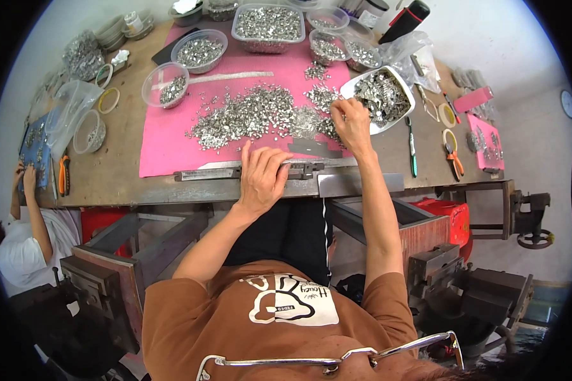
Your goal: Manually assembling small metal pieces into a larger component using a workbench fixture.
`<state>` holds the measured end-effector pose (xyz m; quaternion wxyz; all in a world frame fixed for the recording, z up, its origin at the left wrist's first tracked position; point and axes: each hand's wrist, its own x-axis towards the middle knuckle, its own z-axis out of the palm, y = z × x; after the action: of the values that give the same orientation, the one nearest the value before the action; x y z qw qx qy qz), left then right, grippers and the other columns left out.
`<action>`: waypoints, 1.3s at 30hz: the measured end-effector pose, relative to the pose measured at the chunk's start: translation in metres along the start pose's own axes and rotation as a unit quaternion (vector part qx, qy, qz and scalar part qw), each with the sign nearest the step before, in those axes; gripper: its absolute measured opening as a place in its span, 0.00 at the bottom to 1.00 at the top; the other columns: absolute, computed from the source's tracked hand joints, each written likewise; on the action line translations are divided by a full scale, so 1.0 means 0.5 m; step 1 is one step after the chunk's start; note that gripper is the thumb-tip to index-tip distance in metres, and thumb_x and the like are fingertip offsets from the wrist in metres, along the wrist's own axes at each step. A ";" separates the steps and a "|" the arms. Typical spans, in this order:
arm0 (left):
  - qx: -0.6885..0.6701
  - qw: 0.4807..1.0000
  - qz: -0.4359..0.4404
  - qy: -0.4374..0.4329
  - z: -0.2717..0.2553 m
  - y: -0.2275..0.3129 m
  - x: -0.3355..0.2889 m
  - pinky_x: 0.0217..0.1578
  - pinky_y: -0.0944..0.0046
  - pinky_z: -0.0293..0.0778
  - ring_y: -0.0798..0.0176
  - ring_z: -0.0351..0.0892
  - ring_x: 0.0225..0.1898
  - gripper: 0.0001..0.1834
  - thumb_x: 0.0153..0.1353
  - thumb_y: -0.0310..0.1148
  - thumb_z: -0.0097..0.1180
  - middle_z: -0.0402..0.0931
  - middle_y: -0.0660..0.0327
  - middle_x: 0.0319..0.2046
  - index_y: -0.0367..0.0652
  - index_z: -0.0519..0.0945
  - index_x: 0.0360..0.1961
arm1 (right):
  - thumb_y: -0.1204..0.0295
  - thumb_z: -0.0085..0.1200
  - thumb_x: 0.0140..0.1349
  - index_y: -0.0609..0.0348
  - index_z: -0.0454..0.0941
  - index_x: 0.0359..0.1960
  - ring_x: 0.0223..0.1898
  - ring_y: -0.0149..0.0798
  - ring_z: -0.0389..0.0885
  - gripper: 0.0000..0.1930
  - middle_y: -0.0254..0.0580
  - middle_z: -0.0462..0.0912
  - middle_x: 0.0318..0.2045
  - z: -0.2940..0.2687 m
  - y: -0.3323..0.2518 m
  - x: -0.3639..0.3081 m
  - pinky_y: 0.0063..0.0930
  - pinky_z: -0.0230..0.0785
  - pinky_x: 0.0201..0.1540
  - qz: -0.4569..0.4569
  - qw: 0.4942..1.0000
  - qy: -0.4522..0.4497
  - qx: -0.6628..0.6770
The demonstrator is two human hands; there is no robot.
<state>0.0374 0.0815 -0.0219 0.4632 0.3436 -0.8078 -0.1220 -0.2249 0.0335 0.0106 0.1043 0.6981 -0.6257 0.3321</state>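
Observation:
My left hand (264, 173) lies across a long dark metal bar fixture (210, 173) at the front edge of the bench, fingers loosely spread and reaching toward a heap of small shiny metal pieces (248, 117). Farther right, my right hand (351, 124) has its fingertips pinched together at the left rim of a white tray (408, 95) filled with metal pieces. Whatever is in that pinch is too small to make out. Smaller heaps (306, 122) of the pieces sit between my hands on the pink mat (162, 143), beside a flat grey strip (314, 148).
Clear plastic tubs (270, 43) of metal parts line the back. Right of the tray lie a green-handled tool (412, 149), orange-handled pliers (452, 159) and tape rolls (447, 115). A metal plate (361, 185) overhangs the front edge. Another person (35, 241) works at far left.

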 end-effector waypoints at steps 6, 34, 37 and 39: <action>-0.001 1.000 -0.003 -0.005 -0.003 0.001 -0.001 0.69 0.37 0.56 0.52 0.78 0.51 0.16 0.58 0.25 0.64 0.80 0.60 0.45 0.44 0.81 0.49 | 0.77 0.60 0.63 0.64 0.82 0.36 0.32 0.40 0.80 0.03 0.43 0.81 0.30 -0.060 -0.111 -0.084 0.33 0.70 0.38 0.076 0.971 -0.091 0.209; -0.012 1.000 0.016 0.005 0.000 0.003 0.002 0.67 0.40 0.58 0.56 0.78 0.48 0.13 0.57 0.28 0.68 0.80 0.63 0.41 0.46 0.83 0.44 | 0.82 0.59 0.61 0.61 0.75 0.36 0.36 0.48 0.76 0.06 0.45 0.79 0.34 -0.045 -0.191 -0.157 0.39 0.64 0.42 -0.033 0.982 -0.048 0.180; -0.024 0.999 0.022 0.007 0.002 -0.004 -0.002 0.67 0.37 0.59 0.57 0.77 0.48 0.10 0.57 0.31 0.69 0.79 0.65 0.39 0.46 0.84 0.40 | 0.82 0.60 0.59 0.61 0.76 0.36 0.35 0.48 0.75 0.07 0.44 0.79 0.33 -0.039 -0.209 -0.160 0.39 0.63 0.41 -0.051 0.983 -0.027 0.176; -0.029 0.999 0.016 0.014 0.005 -0.006 -0.006 0.68 0.38 0.58 0.57 0.78 0.48 0.10 0.56 0.29 0.69 0.80 0.65 0.39 0.46 0.83 0.40 | 0.82 0.60 0.59 0.61 0.76 0.37 0.35 0.48 0.76 0.07 0.44 0.79 0.33 -0.037 -0.211 -0.164 0.39 0.63 0.41 -0.042 0.981 -0.029 0.187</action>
<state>0.0376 0.0810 -0.0267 0.4857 0.3190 -0.8029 -0.1330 -0.1311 0.1302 0.0044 -0.0321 0.7404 -0.5251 0.4185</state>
